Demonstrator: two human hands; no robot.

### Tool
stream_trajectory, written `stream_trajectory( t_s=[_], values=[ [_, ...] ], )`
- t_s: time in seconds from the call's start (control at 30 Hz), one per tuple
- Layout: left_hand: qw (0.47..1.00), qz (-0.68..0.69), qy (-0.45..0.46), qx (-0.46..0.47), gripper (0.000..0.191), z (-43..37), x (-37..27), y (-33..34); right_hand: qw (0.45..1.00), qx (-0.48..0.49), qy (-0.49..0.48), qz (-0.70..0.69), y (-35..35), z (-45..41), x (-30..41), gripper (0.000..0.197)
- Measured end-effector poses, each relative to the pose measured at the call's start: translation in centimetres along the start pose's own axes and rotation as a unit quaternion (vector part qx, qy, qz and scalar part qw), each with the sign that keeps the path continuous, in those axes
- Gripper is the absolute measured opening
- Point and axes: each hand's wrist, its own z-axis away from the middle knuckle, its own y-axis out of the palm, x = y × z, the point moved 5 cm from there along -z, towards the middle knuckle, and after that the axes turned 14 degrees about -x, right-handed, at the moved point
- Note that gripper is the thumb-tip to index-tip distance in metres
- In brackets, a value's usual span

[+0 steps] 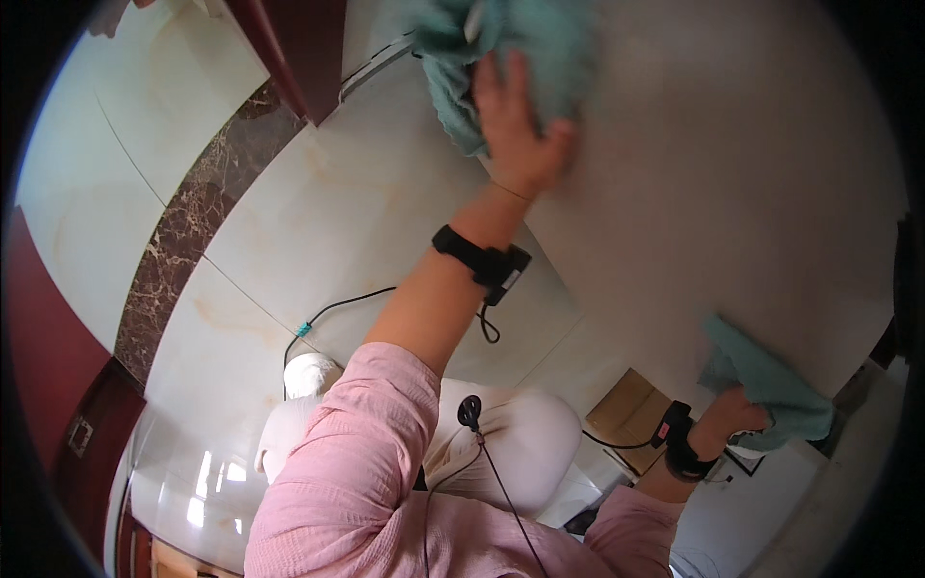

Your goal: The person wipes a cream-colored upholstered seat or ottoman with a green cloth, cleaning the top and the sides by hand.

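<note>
My left hand (517,126) is spread on a green cloth (556,68), pressing it against a smooth pale surface (730,188). That surface looks like a wall or upright panel, and motion blurs both the hand and the cloth. Lower right, my right hand (730,415) grips another piece of green cloth (791,404), which spreads past the fingers along the same pale surface. Part of a small white item (748,433) shows by the right hand; what it is I cannot tell. Each forearm wears a black strap with a small device (498,271).
Glossy pale floor tiles (303,195) surround my bent knees, crossed by a dark marble strip (191,195). A dark red door frame (303,58) stands at the upper left. A brown cardboard piece (629,412) lies beside my knee. A black cable (347,298) runs across the floor.
</note>
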Motion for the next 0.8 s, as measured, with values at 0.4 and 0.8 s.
stream_trajectory(
  t_s=[0.4,0.8],
  values=[
    [0.944,-0.026,-0.326,0.05,0.059,3.4,-1.2,-0.2,0.898,-0.033,0.383,-0.215,0.9,3.4,-6.2,0.048],
    [0.668,0.133,-0.732,0.003,0.066,5.9,8.3,-3.3,0.972,0.126,-0.041,0.195,1.2,8.5,-0.5,0.036]
  ],
)
